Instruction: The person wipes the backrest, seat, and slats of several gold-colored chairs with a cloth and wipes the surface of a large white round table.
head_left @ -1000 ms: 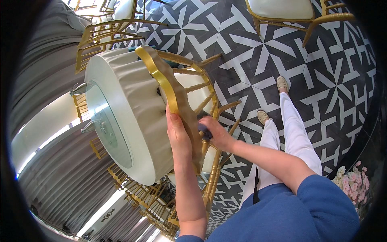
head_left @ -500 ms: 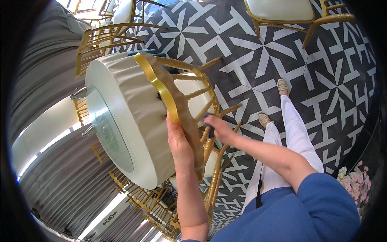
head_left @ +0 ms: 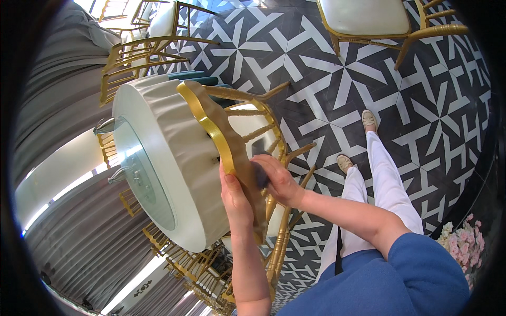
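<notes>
A long panel with a wavy, shiny gold edge [head_left: 203, 117] and a duller brownish-gold face stands in front of me. My left hand [head_left: 235, 197] is closed around the panel's near side, the thumb lying by the gold edge. With my right hand [head_left: 279, 179] I hold a dark, purplish-grey cloth [head_left: 260, 175] against the brownish face. The cloth is slightly blurred, and the fingers cover part of it. Just behind the panel is a gold chair [head_left: 271, 124] with a pale seat. What supports the panel is hidden.
Left of the panel stands a round table [head_left: 168, 174] with a draped cream cloth and a glass turntable [head_left: 142, 179]. More gold chairs [head_left: 363, 18] stand around. Pink flowers [head_left: 464, 242] are at lower right. Grey curtains [head_left: 68, 221] hang at the left. The floor [head_left: 342, 73] is black-and-white patterned.
My right hand has moved left with the cloth, from beside the panel onto its face. My left hand stays on the panel, which sits slightly lower in view.
</notes>
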